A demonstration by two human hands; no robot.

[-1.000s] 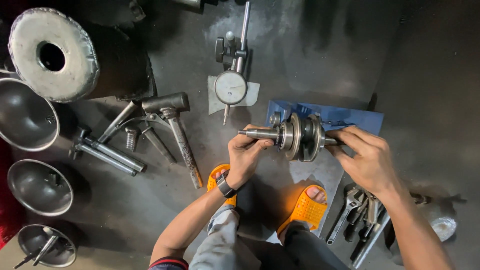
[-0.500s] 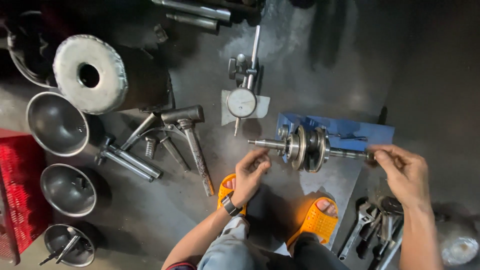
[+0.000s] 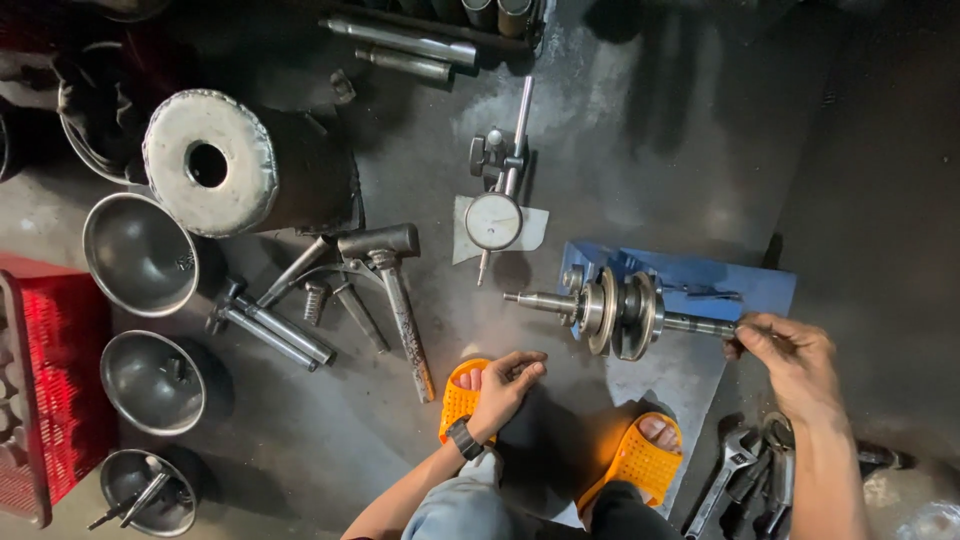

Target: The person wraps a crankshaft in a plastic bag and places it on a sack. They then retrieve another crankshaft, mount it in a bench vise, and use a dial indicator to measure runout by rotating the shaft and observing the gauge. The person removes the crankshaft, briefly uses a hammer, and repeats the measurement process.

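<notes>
A steel crankshaft [image 3: 620,310] with two round webs rests across a blue stand [image 3: 700,285] on the dark floor. My right hand [image 3: 790,355] pinches the right end of its shaft. My left hand [image 3: 505,385] holds nothing; its fingers are loosely spread over my foot in an orange sandal [image 3: 465,395], a black watch on the wrist. A dial gauge [image 3: 495,220] on a rod stand lies on a white sheet just behind the crankshaft.
A hammer [image 3: 395,290], bolts and a T-handle tool [image 3: 265,325] lie to the left. A large metal drum [image 3: 235,165], three steel bowls [image 3: 140,255] and a red crate [image 3: 45,400] are further left. Wrenches [image 3: 745,475] lie at lower right. Steel bars [image 3: 400,45] lie at the top.
My left hand let go of the crankshaft's left end and dropped back to my foot. My right hand slid outward to the shaft's right tip. The view has pulled back.
</notes>
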